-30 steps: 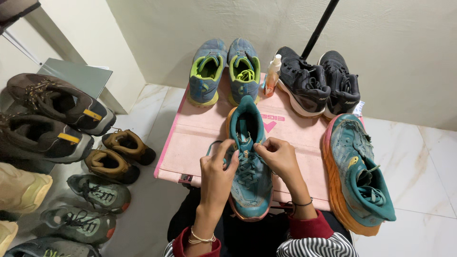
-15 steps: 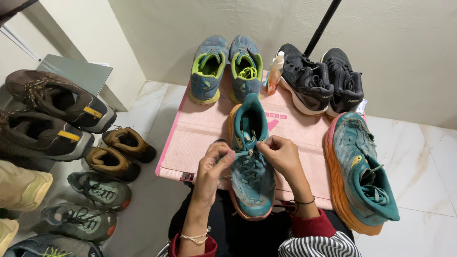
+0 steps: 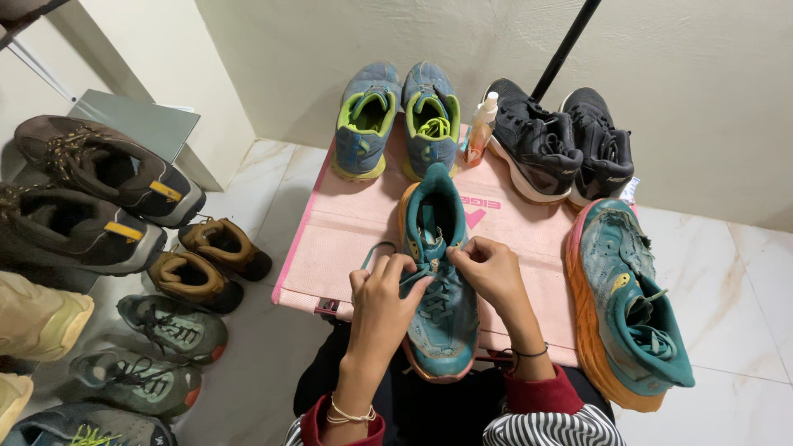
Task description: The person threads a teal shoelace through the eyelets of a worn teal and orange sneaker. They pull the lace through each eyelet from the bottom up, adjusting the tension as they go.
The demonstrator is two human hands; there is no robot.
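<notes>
A teal running shoe (image 3: pixel 438 330) with an orange sole lies on a pink mat (image 3: pixel 347 239), toe toward me. My left hand (image 3: pixel 384 301) pinches a teal lace at the shoe's left side, near the tongue. My right hand (image 3: pixel 487 268) pinches the lace at the top eyelets on the right side. A loop of lace curls out to the left over the mat. The matching teal shoe (image 3: pixel 628 306) lies on its side at the right edge of the mat.
A blue and lime pair of shoes (image 3: pixel 396 120) and a black pair (image 3: pixel 562 144) stand at the mat's far edge against the wall, a small spray bottle (image 3: pixel 481 128) between them. Several brown, tan and grey shoes (image 3: pixel 99 206) line the tiled floor at left.
My left hand has shifted from the shoe's side up to the lace by the tongue, and a lace loop now shows at the left. My right hand stays at the top eyelets.
</notes>
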